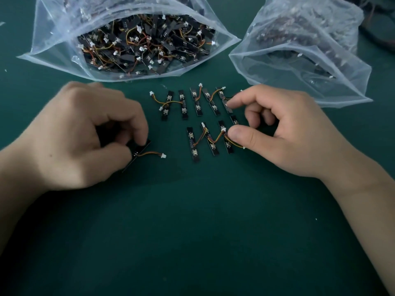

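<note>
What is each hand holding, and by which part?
Left hand pinches a black circuit strip near its upper end; right hand grips nothing, its fingertips only touching laid-out strips.

No legible txt/nos. – not on boards, bags.

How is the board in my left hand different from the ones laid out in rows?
The held board is pinched by the left hand's fingers and slants; the laid-out boards rest on the mat in two rough rows. The held board shows a plain face with small dots; the laid-out boards show pale buttons. Both are black strips with a wire and white plug.
</note>
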`<state>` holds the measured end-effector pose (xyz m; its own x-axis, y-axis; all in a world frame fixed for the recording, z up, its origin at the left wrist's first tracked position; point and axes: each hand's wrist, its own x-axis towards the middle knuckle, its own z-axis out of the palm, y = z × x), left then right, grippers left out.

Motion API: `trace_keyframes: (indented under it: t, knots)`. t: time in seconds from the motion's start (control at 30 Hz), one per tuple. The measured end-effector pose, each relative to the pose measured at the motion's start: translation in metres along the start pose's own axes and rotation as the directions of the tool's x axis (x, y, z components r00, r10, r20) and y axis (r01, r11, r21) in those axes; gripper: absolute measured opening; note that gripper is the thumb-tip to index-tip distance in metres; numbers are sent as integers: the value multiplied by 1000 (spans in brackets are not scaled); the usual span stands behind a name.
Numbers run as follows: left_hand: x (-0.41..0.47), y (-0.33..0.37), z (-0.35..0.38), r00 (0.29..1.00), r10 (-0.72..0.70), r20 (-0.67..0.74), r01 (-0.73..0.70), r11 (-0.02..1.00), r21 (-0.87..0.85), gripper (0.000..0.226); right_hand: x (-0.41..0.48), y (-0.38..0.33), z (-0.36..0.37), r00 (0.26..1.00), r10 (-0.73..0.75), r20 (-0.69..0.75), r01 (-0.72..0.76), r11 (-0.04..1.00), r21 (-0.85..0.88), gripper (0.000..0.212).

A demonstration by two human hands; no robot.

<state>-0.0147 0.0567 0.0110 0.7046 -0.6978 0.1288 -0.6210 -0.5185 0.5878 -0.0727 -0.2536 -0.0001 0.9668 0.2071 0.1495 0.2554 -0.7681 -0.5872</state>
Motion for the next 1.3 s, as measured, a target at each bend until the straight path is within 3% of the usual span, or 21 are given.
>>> trace_keyframes:
  t: [0.07,0.2,0.33,0.47,0.57,0.73,0.87,1.03,1.17,1.3]
  knots:
    - [3,-3,0,998,35,60,-37,999,32,23,0,1,0,1000,-2,3,2,1000,-5,43]
    - [4,-4,4,995,88,39,-90,996,31,40,0,1,0,1000,-8,2,8,1000,-5,42]
    - [3,-3,5,994,106,28,-107,994,22,34,0,1,1,1000,-8,3,8,1000,-4,42]
    - [0,-2,12,981,75,-177,-72,997,23,33,0,1,0,1000,-3,4,3,1000,7,43]
    - [2,-1,17,950,150,-273,-133,988,78,22,0,2,1,1000,-4,4,4,1000,6,43]
    - [3,1,22,976,168,-141,-151,981,123,19,0,1,1,1000,-7,0,7,1000,14,42]
    - [2,2,16,982,185,-26,-183,981,63,12,0,1,1,1000,-8,-1,8,1000,11,41]
    - [2,-3,18,979,118,-164,-120,993,-1,25,0,1,0,1000,-8,5,8,1000,2,40]
    - [3,-5,23,989,92,-116,-78,990,121,35,1,2,0,1000,-17,4,17,1000,4,40]
    - [3,-3,23,990,86,-112,-73,991,114,27,1,3,1,1000,-20,-1,20,1000,0,39]
